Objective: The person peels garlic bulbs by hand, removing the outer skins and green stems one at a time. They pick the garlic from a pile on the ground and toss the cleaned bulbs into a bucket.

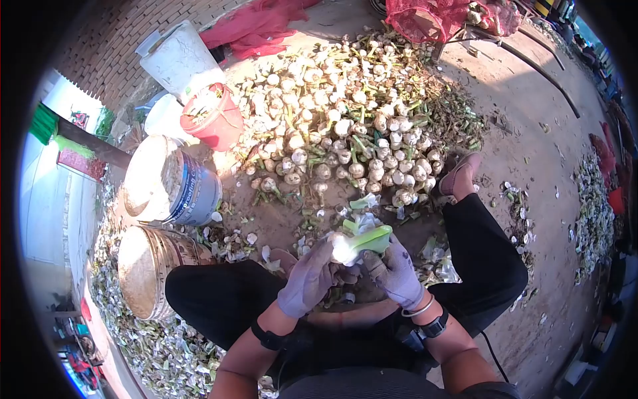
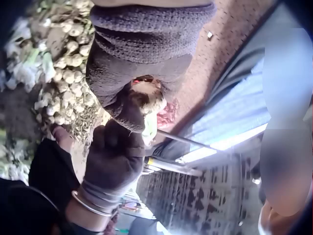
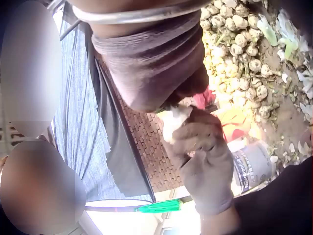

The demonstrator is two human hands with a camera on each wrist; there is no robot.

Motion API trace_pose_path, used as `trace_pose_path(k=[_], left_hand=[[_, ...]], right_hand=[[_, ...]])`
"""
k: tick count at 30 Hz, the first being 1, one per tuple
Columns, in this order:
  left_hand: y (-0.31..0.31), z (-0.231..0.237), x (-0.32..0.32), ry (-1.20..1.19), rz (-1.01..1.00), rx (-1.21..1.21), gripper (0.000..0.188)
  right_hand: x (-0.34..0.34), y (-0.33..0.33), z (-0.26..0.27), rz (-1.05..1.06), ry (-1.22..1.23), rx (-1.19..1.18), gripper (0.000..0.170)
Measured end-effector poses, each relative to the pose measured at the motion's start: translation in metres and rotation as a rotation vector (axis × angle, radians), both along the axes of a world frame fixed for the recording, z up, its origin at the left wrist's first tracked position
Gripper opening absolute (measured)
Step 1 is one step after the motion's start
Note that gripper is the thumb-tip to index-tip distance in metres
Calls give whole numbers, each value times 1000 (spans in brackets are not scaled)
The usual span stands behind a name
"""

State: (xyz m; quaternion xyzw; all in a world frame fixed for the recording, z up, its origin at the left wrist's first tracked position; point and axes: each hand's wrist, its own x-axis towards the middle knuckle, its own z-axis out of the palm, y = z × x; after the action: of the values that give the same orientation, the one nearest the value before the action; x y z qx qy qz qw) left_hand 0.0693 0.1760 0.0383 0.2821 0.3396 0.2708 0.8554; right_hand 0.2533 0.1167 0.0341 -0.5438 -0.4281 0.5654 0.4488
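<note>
A white garlic bulb with a pale green stem is held between both gloved hands in front of the seated person. My left hand grips the bulb end at its left side. On the stem side, my right hand has its fingers and thumb curled round the green part. In the left wrist view the root end of the bulb shows brown inside the left glove. The right wrist view shows the white bulb between the two gloves, its stem mostly hidden by the right hand.
A large heap of garlic bulbs covers the ground ahead. At left stand a white bucket with a blue label, another stained bucket and a red bucket. Peeled skins lie around the legs. Red netting lies behind.
</note>
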Motion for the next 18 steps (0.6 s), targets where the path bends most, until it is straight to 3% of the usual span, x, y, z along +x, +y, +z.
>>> trace_pose_path(k=[1,3,5,6,8,9,10,11,12,13,14,15,17,18], left_hand=[[-5,-11,6,5,2,-3,42],[-8,-24,17,467,234,749,40],[-1,-19,4,428,124,620,41],[8,-14,-4,329,-26,474,41],[12,-26,-5,133,-108,253,41],[14,-29,-4,53,-146,136,41],[8,-35,8,131,4,223,42],[3,-36,15,210,155,306,43],[5,-53,11,413,163,571,41],[7,-59,0,416,164,563,41],[15,-47,-10,193,-9,321,40],[20,-36,-13,-33,-177,75,39],[22,-31,-12,-44,-191,14,41],[24,-42,-14,23,-220,50,41]], right_hand=[[-8,4,-7,-121,-134,244,27],[-11,5,-16,-239,-268,488,27],[-3,-4,-25,-180,711,-36,29],[0,-3,-36,-274,934,-86,29],[8,0,-42,-134,588,36,27],[7,1,-34,-243,881,-115,26],[5,3,-33,-240,880,-118,26],[2,3,-33,-244,654,-70,27],[1,4,-35,-245,428,-22,28],[5,4,-40,-243,429,-30,28],[11,2,-50,-168,288,116,30],[10,1,-56,-185,413,47,29],[7,1,-63,-245,662,-94,32],[10,5,-63,-197,934,-110,32]])
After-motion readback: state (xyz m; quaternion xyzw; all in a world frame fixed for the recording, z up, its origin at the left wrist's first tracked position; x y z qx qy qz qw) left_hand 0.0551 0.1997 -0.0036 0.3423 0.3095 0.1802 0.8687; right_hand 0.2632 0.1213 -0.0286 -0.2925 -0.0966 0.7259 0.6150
